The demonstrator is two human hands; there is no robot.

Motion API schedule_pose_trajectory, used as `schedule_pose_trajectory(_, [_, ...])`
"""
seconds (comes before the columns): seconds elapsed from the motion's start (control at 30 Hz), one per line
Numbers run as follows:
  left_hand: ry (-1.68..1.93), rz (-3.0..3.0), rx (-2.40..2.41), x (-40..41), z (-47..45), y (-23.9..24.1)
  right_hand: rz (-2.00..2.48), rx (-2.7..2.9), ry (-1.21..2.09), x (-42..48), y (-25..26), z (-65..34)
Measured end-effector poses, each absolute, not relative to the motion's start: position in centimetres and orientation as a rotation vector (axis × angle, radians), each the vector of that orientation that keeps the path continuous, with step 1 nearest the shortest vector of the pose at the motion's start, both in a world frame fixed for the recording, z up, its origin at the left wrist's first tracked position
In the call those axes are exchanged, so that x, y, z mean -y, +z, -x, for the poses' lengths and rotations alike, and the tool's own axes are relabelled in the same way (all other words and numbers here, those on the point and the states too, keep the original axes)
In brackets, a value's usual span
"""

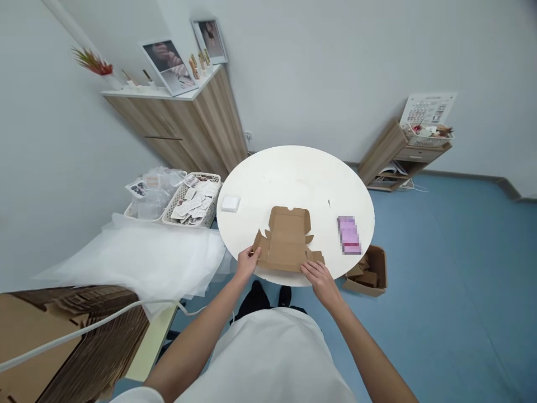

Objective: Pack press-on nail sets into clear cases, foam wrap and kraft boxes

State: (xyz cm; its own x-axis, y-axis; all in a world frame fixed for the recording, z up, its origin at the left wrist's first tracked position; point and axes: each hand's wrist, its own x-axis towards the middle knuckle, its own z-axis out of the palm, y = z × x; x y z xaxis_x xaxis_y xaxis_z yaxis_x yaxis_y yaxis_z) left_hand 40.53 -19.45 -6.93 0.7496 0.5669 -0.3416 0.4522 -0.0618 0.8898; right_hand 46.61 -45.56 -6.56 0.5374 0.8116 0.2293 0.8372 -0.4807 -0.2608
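An unfolded brown cardboard box (pixel 287 238) lies on the round white table (pixel 293 170), its long lid panel pointing away from me. My left hand (pixel 246 262) pinches the near left side flap between thumb and fingers. At the near right corner, my right hand (pixel 319 277) has its fingers laid over the edge by the right flap; its thumb is hidden. To the right lies a pixelated purple item (pixel 349 235). A small white stack (pixel 230 204) rests at the table's left edge.
Left of the table stand a basket of white cards (pixel 197 201), a basket of clear plastic bags (pixel 153 196), white sheets (pixel 168 257) and stacked flat cardboard (pixel 100 341). A carton (pixel 380 268) sits on the floor at right. A white cable (pixel 104 324) crosses the lower left.
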Motion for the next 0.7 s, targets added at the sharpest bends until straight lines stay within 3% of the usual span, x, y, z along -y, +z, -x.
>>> schedule_pose_trajectory(0.43, [-0.026, -1.575, -0.795, 18.4, -43.7, -10.2, 2.685, 1.158, 0.300, 43.4, -7.7, -48.1])
schedule_pose_trajectory(0.7, [-0.013, -2.226, -0.717, 18.0, -43.8, -9.5, 2.752, 0.975, 0.377, 42.4, -7.5, -48.6])
